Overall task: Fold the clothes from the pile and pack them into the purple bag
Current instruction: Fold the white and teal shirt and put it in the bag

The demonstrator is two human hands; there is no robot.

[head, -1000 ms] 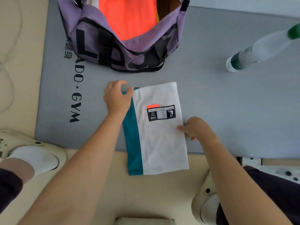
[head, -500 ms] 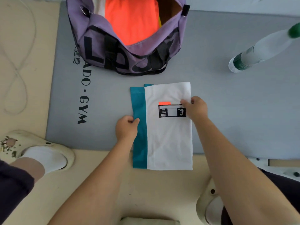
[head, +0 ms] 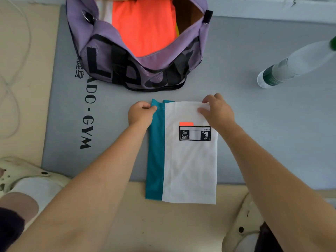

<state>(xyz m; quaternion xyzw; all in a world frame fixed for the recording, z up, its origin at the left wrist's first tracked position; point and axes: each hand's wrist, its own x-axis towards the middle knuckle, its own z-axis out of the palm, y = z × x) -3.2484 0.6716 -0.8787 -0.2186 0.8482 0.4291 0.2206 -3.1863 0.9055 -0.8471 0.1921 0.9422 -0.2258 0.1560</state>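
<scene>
a folded white-and-teal garment lies flat, its far part on a grey gym mat and its near end hanging over the mat's edge onto the beige floor. the left hand pinches the teal strip at the far left corner, fingers curled onto the fabric. the right hand grips the far right corner of the white panel, thumb on top and fingertips curled over the far edge. a black-bordered patch on the white panel reads "team" beside a small figure logo, with an orange tab just above it; the smaller print is too fine to read.

beyond the garment, the purple bag stands open on the mat with an orange folded garment inside. large black letters run across its side, partly creased; "li" is legible. the mat bears black lettering ending "ado · gym" plus chinese characters. a clear water bottle with a green label stands well to the right. cream clogs show at both lower corners, and a white cable loops at far left.
</scene>
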